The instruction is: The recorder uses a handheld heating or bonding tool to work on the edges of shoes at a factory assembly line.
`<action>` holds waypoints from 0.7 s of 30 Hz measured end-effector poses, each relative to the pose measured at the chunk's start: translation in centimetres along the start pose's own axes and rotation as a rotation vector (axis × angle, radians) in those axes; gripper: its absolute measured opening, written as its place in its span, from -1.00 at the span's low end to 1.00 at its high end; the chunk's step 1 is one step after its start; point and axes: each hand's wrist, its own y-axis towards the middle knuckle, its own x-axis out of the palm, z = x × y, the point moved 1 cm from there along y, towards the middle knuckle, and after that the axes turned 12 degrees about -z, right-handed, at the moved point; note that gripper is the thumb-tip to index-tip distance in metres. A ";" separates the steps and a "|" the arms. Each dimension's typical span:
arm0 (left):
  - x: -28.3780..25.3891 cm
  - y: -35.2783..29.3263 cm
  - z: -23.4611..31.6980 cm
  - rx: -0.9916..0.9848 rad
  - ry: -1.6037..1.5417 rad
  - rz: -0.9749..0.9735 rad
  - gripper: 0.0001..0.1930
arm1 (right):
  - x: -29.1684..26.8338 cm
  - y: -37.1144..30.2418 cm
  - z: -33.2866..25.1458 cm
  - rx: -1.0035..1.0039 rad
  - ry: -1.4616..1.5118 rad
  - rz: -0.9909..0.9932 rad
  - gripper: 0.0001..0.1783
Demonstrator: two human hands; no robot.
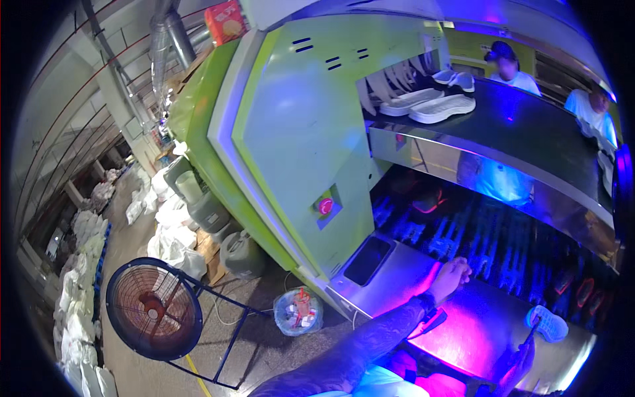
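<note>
At the edge of the lower conveyor (489, 228), my left hand (453, 274) is raised over the metal ledge with its fingers curled closed. Whatever may be inside those fingers is hidden. On the right, my right hand (531, 321) grips a pale shoe sole (550, 325), which looks bluish under the purple light. That hand is dark and partly covered by the sole. Reddish-edged soles (585, 292) lie on the dark lower conveyor close beyond it.
Above runs an upper conveyor belt (516, 119) carrying white soles (442, 109). A green machine housing (297, 145) with a red button (325, 206) rises ahead. A floor fan (153, 309) and lined bin (297, 311) stand left. Two people (512, 76) are beyond the belt.
</note>
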 end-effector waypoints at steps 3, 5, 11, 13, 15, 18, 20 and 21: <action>0.8 1.2 0.2 0.071 0.055 -0.043 -0.69 | -1.2 0.6 0.7 -0.300 -0.468 -0.065 -0.63; 0.6 1.0 -0.2 0.036 0.143 -0.065 -0.67 | -0.7 0.3 0.4 -0.231 -0.374 -0.019 -0.60; 0.5 1.0 -0.3 -0.014 0.039 -0.054 -0.65 | 0.0 0.1 -0.9 -0.066 -0.184 0.029 -0.53; 0.8 0.5 0.2 -0.034 0.031 -0.045 -0.65 | 0.0 0.1 -0.5 -0.015 -0.112 0.046 -0.54; 0.8 0.4 0.0 -0.035 -0.022 -0.073 -0.64 | -1.1 0.5 1.4 -0.146 -0.203 -0.011 -0.52; -0.2 1.2 -0.7 -0.033 0.039 -0.122 -0.64 | -0.9 0.7 2.2 -0.102 -0.249 0.052 -0.53; -0.3 1.0 -1.4 -0.040 0.011 -0.107 -0.64 | -1.2 1.2 3.7 -0.153 -0.112 0.009 -0.53; -0.4 0.9 -1.5 -0.046 -0.016 -0.093 -0.64 | -1.0 1.2 3.5 -0.204 0.027 -0.034 -0.53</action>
